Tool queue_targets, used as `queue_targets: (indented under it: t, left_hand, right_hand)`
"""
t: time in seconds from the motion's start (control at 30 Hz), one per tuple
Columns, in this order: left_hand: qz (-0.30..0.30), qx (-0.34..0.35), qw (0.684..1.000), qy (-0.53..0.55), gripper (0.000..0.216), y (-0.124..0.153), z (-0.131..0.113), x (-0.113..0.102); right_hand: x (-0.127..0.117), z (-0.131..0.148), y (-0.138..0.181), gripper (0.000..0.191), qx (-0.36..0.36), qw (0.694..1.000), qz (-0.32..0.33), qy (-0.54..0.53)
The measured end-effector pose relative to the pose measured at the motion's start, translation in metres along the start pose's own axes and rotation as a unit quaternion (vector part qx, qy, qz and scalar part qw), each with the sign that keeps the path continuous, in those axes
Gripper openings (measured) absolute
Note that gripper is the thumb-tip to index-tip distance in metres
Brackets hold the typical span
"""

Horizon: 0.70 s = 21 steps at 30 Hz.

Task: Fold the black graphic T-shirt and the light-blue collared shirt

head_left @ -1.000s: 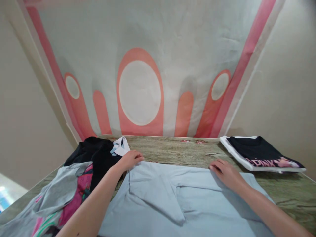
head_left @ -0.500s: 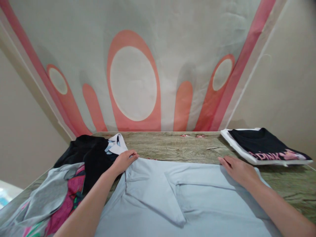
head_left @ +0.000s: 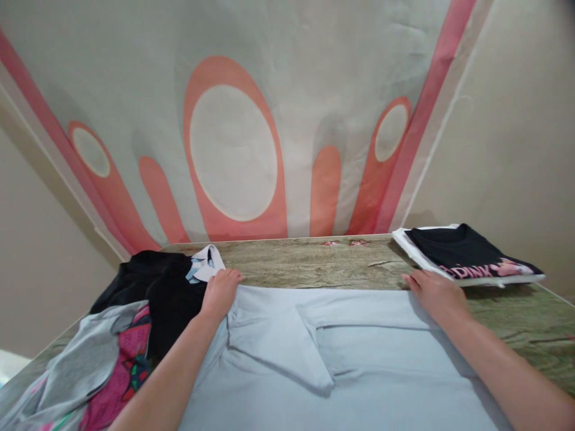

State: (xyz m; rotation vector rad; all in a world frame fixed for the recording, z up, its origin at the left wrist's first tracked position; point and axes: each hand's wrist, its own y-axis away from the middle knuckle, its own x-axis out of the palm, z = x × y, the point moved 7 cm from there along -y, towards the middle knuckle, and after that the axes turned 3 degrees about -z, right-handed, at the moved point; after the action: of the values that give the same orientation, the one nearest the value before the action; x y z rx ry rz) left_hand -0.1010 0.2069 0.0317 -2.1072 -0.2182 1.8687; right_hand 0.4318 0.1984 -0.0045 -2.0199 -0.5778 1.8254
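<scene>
A light blue shirt lies spread on the wooden table, with a sleeve folded in across its middle. My left hand rests flat on the shirt's far left corner, fingers stretched out. My right hand lies flat on the far right corner, fingers extended. Neither hand holds anything.
A heap of clothes sits at the left: a black garment with a white collar, and a grey and pink one. A folded stack topped by a black printed t-shirt lies at the right rear. A painted wall stands behind.
Both hands have slid outward along the shirt's far edge, left hand leftward, right hand rightward, flattening the cloth. The camera has shifted slightly.
</scene>
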Motion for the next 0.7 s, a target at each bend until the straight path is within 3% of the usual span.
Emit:
queue_targets:
  t: [0.1, 0.17, 0.23, 0.3, 0.4, 0.53, 0.7]
  left_hand:
    - [-0.022, 0.029, 0.998, 0.047, 0.032, 0.001, -0.031, -0.02]
    - [0.006, 0.055, 0.991, 0.124, 0.038, 0.005, -0.061, -0.021]
    - [0.074, 0.094, 0.976, 0.18, 0.043, 0.014, -0.094, -0.009]
    - [0.139, 0.15, 0.965, 0.166, 0.046, 0.026, -0.123, 0.009]
    - [0.172, 0.202, 0.96, 0.094, 0.051, 0.039, -0.139, 0.03]
    - [0.165, 0.205, 0.963, 0.054, 0.054, 0.038, -0.131, 0.039]
    - [0.157, 0.205, 0.965, 0.048, 0.055, 0.035, -0.126, 0.041]
  right_hand:
    - [-0.021, 0.032, -0.002, 0.036, -0.091, 0.988, -0.027, -0.122]
    - [-0.041, 0.069, 0.005, 0.038, -0.166, 0.955, -0.017, -0.247]
    - [-0.053, 0.112, 0.02, 0.041, -0.229, 0.921, 0.061, -0.308]
    - [-0.061, 0.15, 0.038, 0.047, -0.28, 0.893, 0.134, -0.326]
    - [-0.065, 0.179, 0.059, 0.06, -0.319, 0.867, 0.197, -0.329]
    - [-0.059, 0.168, 0.065, 0.062, -0.303, 0.877, 0.207, -0.312]
    - [-0.04, 0.095, 0.073, 0.059, -0.187, 0.938, 0.179, -0.23]
